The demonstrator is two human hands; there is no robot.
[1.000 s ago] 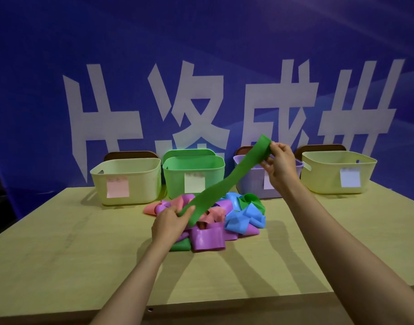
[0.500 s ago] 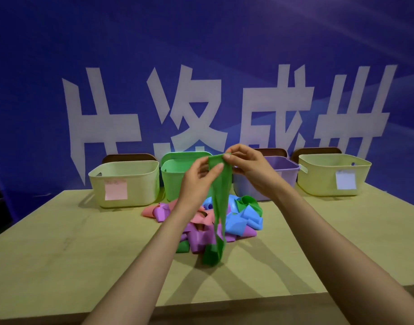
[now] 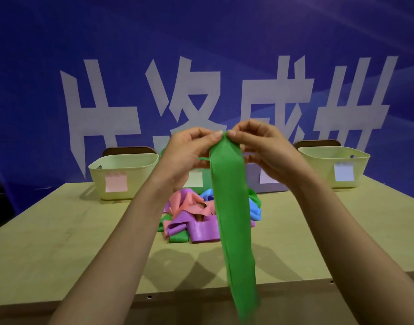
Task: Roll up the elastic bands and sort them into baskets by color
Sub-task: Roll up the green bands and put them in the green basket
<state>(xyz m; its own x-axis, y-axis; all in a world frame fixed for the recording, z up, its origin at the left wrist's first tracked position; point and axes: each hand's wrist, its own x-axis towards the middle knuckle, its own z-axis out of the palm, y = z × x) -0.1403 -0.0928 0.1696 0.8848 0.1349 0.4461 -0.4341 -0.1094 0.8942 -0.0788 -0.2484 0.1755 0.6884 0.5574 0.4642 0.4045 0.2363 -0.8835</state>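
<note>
A long green elastic band point(image 3: 231, 214) hangs straight down in front of me, its lower end past the table's near edge. My left hand point(image 3: 189, 153) and my right hand point(image 3: 259, 148) pinch its top end together, thumbs nearly touching, raised above the table. Behind the band lies a pile of loose bands point(image 3: 196, 216) in pink, purple, blue and green. The green basket and the purple basket point(image 3: 271, 184) stand behind my hands and are mostly hidden.
A pale yellow basket point(image 3: 124, 175) with a pink note stands at the back left. Another pale yellow basket point(image 3: 333, 165) with a light blue note stands at the back right. The wooden table point(image 3: 60, 242) ends near me; a blue banner wall rises behind.
The band was stretched diagonally between my hands. My left hand then rose to the top end beside my right, and the band now hangs down, closer to me and higher.
</note>
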